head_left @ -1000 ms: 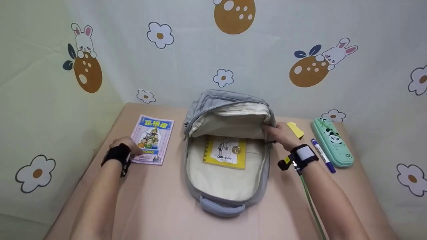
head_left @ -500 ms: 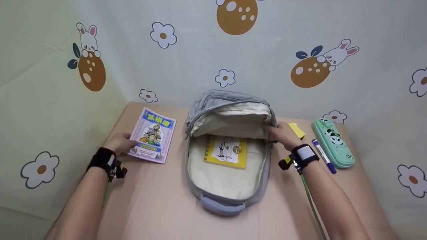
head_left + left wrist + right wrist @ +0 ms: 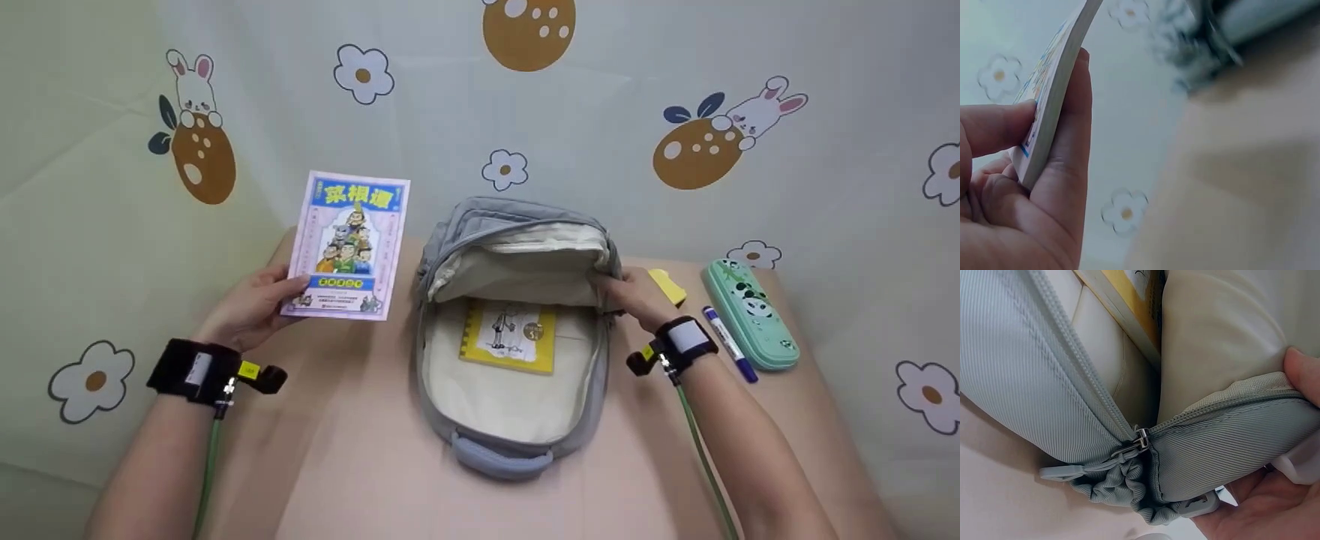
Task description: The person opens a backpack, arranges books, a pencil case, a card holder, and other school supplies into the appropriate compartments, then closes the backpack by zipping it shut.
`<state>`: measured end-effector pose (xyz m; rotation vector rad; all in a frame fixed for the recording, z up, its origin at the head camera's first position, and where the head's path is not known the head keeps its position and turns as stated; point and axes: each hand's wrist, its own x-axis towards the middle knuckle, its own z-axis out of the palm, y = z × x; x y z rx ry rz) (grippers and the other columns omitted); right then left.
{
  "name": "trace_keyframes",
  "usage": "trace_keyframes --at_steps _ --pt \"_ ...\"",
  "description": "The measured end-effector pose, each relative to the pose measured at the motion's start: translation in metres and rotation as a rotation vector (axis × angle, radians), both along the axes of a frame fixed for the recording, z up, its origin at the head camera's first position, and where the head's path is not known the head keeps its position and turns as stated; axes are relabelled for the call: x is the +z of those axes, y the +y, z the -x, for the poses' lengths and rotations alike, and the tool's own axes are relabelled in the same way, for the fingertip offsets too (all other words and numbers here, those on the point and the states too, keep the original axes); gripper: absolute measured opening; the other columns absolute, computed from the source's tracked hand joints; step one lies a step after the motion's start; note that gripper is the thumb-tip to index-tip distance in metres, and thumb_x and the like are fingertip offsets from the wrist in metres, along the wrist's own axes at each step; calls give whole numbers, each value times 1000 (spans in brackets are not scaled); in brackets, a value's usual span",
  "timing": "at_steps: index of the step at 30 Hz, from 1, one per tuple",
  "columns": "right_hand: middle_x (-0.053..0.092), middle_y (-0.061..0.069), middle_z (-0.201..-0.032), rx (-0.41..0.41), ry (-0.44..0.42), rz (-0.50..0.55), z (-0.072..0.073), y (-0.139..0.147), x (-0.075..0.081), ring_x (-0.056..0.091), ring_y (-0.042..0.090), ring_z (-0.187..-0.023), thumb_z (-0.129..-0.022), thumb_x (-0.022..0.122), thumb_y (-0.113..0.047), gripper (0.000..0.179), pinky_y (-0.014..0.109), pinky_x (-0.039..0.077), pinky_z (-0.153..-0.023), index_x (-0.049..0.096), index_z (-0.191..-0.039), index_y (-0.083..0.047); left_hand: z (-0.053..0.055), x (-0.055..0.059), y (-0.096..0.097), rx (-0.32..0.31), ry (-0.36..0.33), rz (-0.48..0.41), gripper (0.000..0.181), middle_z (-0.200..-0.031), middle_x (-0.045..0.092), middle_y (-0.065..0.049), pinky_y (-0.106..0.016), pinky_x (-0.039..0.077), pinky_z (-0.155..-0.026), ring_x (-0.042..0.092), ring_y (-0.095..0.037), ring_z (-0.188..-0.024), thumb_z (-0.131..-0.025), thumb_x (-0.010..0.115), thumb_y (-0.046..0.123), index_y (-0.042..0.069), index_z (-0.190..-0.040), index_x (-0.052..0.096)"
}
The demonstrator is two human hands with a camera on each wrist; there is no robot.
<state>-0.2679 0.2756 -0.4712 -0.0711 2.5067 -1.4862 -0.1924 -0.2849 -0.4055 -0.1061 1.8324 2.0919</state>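
Observation:
My left hand (image 3: 251, 304) holds a pink and blue comic-style book (image 3: 349, 247) up above the table, thumb on the cover and fingers behind. In the left wrist view the book's page edge (image 3: 1053, 112) shows between thumb and fingers. A grey backpack (image 3: 510, 469) lies unzipped in the middle, its flap raised. The right hand (image 3: 634, 296) grips the flap's right edge; in the right wrist view the thumb (image 3: 1303, 374) is inside and the fingers outside, near the zipper pull (image 3: 1064, 472). Inside the backpack lies a yellow book (image 3: 510, 337), its top partly hidden by the flap.
Right of the backpack on the table (image 3: 375, 450) are a yellow block-like object (image 3: 667, 288), a purple and white marker (image 3: 729, 345) and a green panda pencil case (image 3: 752, 315). A patterned curtain (image 3: 435, 135) stands behind the table.
The left hand has lifted the pink and blue book off the table, raising and tilting it up to face the head camera. The right hand keeps its grip on the flap.

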Motion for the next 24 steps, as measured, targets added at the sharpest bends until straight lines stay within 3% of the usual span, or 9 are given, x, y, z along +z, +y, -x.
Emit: trace_keyframes --at_steps 3,8,13,17,21,24 --pt "53 8 -86 -3 -1 -7 0 0 0 52 26 -83 -94 66 -57 52 42 50 -75 47 -72 -14 -6 17 14 -82 61 -71 61 -128 67 -13 -38 54 -95 69 -28 -110 -106 57 19 2 -158 29" --pt "57 9 -91 -6 -18 -10 1 0 0 54 27 -87 -93 67 -58 52 42 50 -77 52 -76 -11 -18 44 46 -239 171 -86 49 -132 64 -22 -44 54 -93 69 -35 -111 -107 54 12 0 -152 40" --pt "58 11 -92 -10 -18 -9 1 1 2 54 27 -89 -92 67 -60 56 38 49 -75 55 -78 -7 -31 54 88 -400 172 -54 46 -130 65 -24 -46 55 -91 70 -37 -109 -106 55 9 -3 -149 43" --pt "65 9 -91 -10 -10 13 3 1 1 59 25 -84 -96 67 -51 48 37 51 -73 65 -89 -4 -37 43 120 -524 103 8 48 -124 68 -23 -42 57 -87 72 -34 -104 -105 59 12 -3 -148 44" --pt "67 9 -83 -1 -2 36 3 0 -1 63 25 -80 -95 68 -48 47 44 54 -77 66 -88 -2 -38 18 150 -612 42 79 44 -117 71 -22 -37 60 -81 74 -29 -97 -102 63 11 -2 -142 52" --pt "66 10 -88 -2 -5 27 1 0 -2 61 27 -86 -93 69 -55 55 49 53 -85 65 -87 -1 -36 -4 164 -630 -14 134 40 -113 73 -21 -34 60 -76 75 -27 -92 -100 64 10 -2 -138 57"
